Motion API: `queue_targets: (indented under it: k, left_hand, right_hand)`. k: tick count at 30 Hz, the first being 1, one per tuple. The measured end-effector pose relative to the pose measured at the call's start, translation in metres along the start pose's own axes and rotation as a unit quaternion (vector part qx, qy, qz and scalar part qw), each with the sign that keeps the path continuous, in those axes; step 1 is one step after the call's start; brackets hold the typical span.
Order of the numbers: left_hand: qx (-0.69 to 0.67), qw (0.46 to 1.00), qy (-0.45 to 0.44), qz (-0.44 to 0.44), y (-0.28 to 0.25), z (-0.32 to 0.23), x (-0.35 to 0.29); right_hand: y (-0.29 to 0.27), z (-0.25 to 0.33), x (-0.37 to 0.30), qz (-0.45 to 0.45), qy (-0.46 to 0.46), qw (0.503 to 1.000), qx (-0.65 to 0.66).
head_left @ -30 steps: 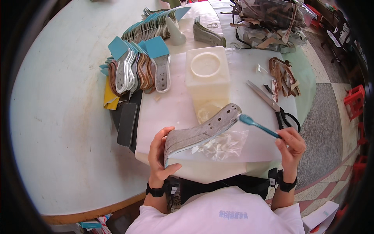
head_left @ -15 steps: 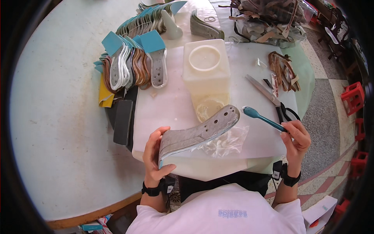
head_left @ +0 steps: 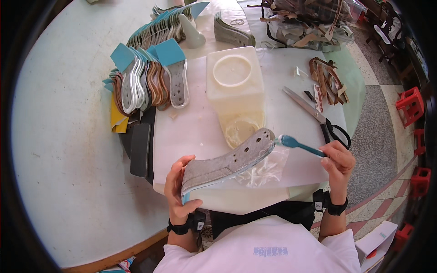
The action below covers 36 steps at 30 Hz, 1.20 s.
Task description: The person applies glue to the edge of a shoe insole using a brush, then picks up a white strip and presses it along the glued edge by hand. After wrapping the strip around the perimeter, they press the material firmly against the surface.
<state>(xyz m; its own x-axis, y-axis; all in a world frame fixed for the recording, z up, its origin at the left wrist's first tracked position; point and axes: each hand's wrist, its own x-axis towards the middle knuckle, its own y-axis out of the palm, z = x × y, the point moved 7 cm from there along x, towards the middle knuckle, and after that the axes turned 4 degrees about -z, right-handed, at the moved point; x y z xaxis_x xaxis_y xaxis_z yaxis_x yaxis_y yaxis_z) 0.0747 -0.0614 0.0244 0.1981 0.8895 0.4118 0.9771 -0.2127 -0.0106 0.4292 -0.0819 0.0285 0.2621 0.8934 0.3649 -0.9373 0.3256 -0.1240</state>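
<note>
My left hand point(head_left: 179, 189) grips the wide end of a curved grey shoe insole point(head_left: 218, 161) with a pale blue underside edge and several dark holes near its far end. It is held tilted, its narrow end up and to the right. Pinched between thumb and fingers of my right hand point(head_left: 339, 168) is a teal toothbrush point(head_left: 302, 146). Its head, with whitish stuff on it, touches or nearly touches the insole's tip. Just beyond the insole stands a translucent plastic container point(head_left: 236, 98) with a smeared, yellowish opening low on its near side.
Stacked insoles with blue flaps point(head_left: 150, 75) stand at the left beside a dark block point(head_left: 140, 150). A grey cone point(head_left: 193, 34) is behind them. Black-handled scissors point(head_left: 314, 113) and brown strips point(head_left: 325, 79) lie at the right. Crumpled plastic point(head_left: 268, 170) lies under the insole. Red stools point(head_left: 409, 107) stand beyond.
The toothbrush has moved left and slightly down, bringing its head to the insole's tip. My left hand keeps its hold on the insole. The whole view has shifted slightly.
</note>
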Motion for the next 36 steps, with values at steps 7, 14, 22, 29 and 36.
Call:
queue_targets:
  k: [7,14,22,29,36]
  left_hand:
    - [-0.03,0.999,-0.014,0.001,0.003,-0.001,0.001]
    - [-0.021,0.999,-0.011,-0.032,0.005,0.0,-0.002]
    - [-0.037,0.999,0.004,-0.011,0.01,-0.005,-0.001]
    - [-0.065,0.997,0.014,-0.026,0.013,-0.011,0.0]
    - [-0.061,0.998,0.009,-0.015,0.023,-0.009,0.003]
  right_hand:
    - [0.003,-0.008,0.004,0.032,0.074,0.997,0.021]
    - [-0.002,-0.002,0.001,0.066,0.05,0.995,0.061]
    - [-0.014,0.003,0.006,0.032,0.058,0.997,0.028]
    - [-0.003,0.002,0.0,0.05,0.046,0.997,0.048]
    - [-0.018,0.004,-0.002,0.025,0.057,0.996,0.058]
